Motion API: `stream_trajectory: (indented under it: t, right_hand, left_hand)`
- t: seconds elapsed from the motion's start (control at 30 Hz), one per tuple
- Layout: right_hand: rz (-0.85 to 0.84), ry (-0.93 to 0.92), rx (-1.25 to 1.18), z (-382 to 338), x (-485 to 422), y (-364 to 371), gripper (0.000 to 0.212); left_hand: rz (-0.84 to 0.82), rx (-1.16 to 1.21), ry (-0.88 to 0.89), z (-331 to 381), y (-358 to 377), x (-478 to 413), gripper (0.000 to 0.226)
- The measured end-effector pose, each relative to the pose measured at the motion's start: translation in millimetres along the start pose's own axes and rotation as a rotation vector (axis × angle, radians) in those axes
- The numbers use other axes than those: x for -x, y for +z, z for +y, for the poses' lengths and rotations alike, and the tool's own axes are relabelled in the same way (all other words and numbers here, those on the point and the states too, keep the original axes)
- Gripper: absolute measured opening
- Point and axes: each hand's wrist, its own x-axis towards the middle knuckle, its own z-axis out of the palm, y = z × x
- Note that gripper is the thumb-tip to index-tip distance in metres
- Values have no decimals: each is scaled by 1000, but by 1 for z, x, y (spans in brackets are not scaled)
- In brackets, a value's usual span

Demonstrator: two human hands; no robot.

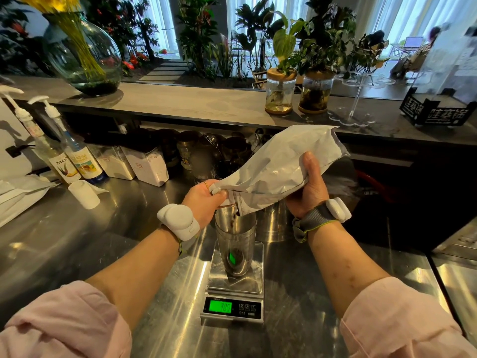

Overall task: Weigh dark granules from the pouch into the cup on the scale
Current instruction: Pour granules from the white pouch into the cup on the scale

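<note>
Fingers (209, 187) of left hand (204, 198), right hand (309, 188) clamped on pouch (278, 161), scale (249, 281) showing 705

Everything is seen through one wide-angle camera worn on the head, aimed forward and down. The small steel digital scale with a green display (233, 301) is viewed closely from above on the brushed steel counter (103, 241); the grey raised ledge (193, 104) is seen farther off, higher up.
</note>
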Motion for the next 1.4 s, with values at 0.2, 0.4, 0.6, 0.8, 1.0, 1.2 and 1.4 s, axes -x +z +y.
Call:
stream_trajectory:
  t: [0.2,0.4,0.6,0.8,1.0,1.2,1.4]
  right_hand:
    - [25,11,13,-1,1,0,113]
    - [34,12,17,-1,1,0,117]
    - [29,8,-1,0,1,-1,114]
    - [31,11,-14,0,0,-2,110]
    - [0,18,-41,0,2,-3,108]
    - [16,9,-36,0,1,-4,109]
    - [2,-4,-32,-2,1,-3,101]
  left_hand:
    - [6,-3,0,1,2,-1,20]
    - [1,4,-23,4,2,0,18]
    - [10,20,3,3,2,2,22]
    - [-2,30,11,1,2,1,17]
    - [-16,126,12,11,8,6,21]
    - [4,55,19,10,6,5,23]
    - [-12,73,-3,10,6,5,20]
